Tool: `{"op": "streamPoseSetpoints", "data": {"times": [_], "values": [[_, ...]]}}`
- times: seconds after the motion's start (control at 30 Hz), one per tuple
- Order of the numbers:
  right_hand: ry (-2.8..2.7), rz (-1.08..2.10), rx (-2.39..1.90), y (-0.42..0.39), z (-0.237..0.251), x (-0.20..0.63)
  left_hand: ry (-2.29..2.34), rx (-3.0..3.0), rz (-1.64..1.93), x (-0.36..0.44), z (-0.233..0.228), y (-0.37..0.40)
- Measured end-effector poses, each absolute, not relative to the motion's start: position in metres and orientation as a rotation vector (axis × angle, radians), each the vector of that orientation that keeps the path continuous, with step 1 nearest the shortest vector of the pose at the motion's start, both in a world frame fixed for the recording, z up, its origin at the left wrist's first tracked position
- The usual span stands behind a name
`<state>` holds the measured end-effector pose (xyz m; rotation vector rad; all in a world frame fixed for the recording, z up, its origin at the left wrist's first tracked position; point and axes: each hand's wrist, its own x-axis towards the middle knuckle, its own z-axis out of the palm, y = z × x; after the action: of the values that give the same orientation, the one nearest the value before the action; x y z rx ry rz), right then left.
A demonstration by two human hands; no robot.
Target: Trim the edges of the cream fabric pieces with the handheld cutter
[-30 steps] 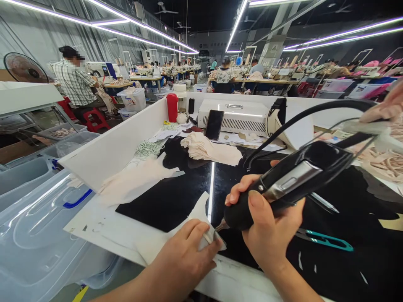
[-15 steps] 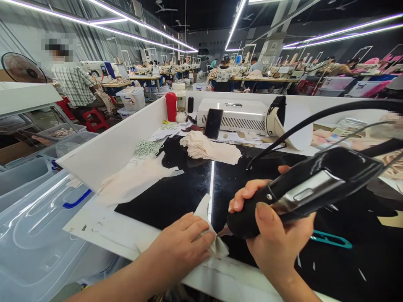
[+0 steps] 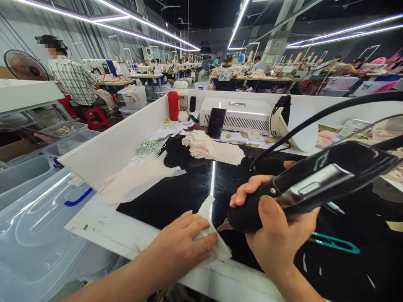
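My left hand (image 3: 189,239) is closed on a small cream fabric piece (image 3: 208,206) near the front edge of the black mat. Part of the cloth shows beyond the fingers and the rest is under the hand. My right hand (image 3: 280,226) grips a black corded hand tool with a silver side panel (image 3: 315,184), held above the mat. Its rounded end points left towards the cloth, and I cannot make out its kind. Under the right hand's side lies a turquoise thread snipper (image 3: 336,243). A stack of cream fabric pieces (image 3: 214,149) lies further back.
Loose pale fabric (image 3: 135,178) and green cord (image 3: 147,147) lie left. A phone (image 3: 216,122) leans against a white vented box (image 3: 236,111); a red bottle (image 3: 173,105) stands beside it. The tool's black cable (image 3: 330,111) arches right. Clear bins (image 3: 37,218) flank the table.
The view has shifted slightly. The cloth under my left hand lies a bit flatter, its lower corner less crumpled. My right hand still holds the tool in much the same place.
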<state>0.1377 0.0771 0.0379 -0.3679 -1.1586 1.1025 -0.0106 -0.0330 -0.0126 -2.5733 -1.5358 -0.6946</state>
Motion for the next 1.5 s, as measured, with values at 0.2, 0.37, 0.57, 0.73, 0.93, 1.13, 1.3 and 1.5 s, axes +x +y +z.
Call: {"op": "streamPoseSetpoints", "data": {"times": [0.2,0.37,0.57,0.73,0.93,1.13,1.3,1.5], "values": [[-1.188,1.099,-0.388,0.078,0.034,0.136,-1.582,-2.595,-0.699,-0.011,-0.016,-0.034],[-1.178,1.072,-0.391,0.078,0.036,0.134,-1.599,-2.586,-0.733,-0.01,-0.017,-0.037],[-1.188,1.075,-0.359,0.08,0.035,0.131,-1.595,-2.575,-0.769,-0.004,-0.016,-0.038],[-1.202,1.094,-0.375,0.079,0.035,0.134,-1.585,-2.524,-0.711,0.008,-0.024,-0.045],[-1.186,1.1,-0.353,0.079,0.037,0.137,-1.503,-2.475,-0.748,0.006,-0.017,-0.042],[-1.193,1.092,-0.329,0.08,0.035,0.137,-1.444,-2.71,-0.806,-0.027,-0.004,-0.005],[-1.189,1.087,-0.326,0.08,0.034,0.136,-1.474,-2.842,-0.759,-0.044,-0.008,0.005],[-1.175,1.098,-0.323,0.077,0.034,0.136,-1.458,-2.867,-0.728,-0.052,-0.007,0.0]]}}
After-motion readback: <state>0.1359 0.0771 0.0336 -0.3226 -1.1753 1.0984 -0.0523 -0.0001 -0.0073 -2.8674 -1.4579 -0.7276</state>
